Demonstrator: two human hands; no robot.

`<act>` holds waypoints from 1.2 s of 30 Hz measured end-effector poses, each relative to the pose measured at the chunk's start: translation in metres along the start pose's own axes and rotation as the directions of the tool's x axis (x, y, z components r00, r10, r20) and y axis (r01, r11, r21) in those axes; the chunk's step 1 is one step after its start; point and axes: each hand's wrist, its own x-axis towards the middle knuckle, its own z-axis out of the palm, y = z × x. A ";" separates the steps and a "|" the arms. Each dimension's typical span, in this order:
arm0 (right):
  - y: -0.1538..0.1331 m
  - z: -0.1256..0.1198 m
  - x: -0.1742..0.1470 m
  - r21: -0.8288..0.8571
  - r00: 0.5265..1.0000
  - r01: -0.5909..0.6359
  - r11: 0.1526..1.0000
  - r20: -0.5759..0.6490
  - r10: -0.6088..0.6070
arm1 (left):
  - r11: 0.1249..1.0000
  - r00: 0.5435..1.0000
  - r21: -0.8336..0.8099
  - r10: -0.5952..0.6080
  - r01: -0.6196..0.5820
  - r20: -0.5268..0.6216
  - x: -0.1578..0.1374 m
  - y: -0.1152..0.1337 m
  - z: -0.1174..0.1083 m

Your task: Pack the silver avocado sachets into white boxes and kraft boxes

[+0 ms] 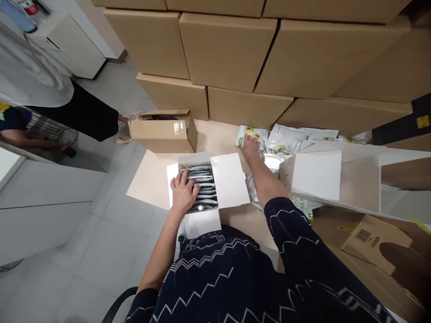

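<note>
An open white carton (232,179) stands on the table in front of me, its flaps folded outward. Inside is a row of flat packets (204,188) on edge, with a small white cap (200,207) near the front. My left hand (183,190) lies over the carton's left side, fingers spread and touching the packets. Farther right, my right hand (251,147) has its fingers on the near part of a white packet with avocado pictures (258,134); its thumb is mostly hidden. More silvery-white packets (286,137) lie in a loose pile beside it.
Stacked brown cartons (229,49) wall off the far side. An open brown box (161,134) stands at the table's far left. At right are an open white box (360,179) and brown cardboard (377,242). Another person (37,67) stands left; another person's arm (30,139) shows lower.
</note>
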 end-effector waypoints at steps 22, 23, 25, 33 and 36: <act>0.050 0.027 -0.115 0.926 0.923 -0.047 0.374 -0.103 0.370 | 0.999 0.995 0.002 0.054 -0.054 -0.086 -0.002 -0.002 0.006; 0.050 0.026 -0.116 0.927 0.923 -0.048 0.372 -0.102 0.372 | 0.998 0.994 0.001 0.058 -0.058 -0.091 -0.002 -0.002 0.007; 0.050 0.019 -0.114 0.911 0.923 -0.062 0.407 -0.103 0.371 | 0.998 0.993 -0.003 0.065 -0.066 -0.102 -0.002 -0.003 0.008; 0.027 -0.012 -0.099 0.514 0.990 -0.140 0.846 0.042 0.138 | 0.998 0.992 -0.031 0.057 -0.061 -0.109 -0.002 -0.002 0.007; 0.009 -0.026 -0.105 0.489 0.989 -0.060 0.870 -0.091 0.120 | 0.997 0.993 -0.048 0.062 -0.068 -0.105 -0.002 -0.002 0.007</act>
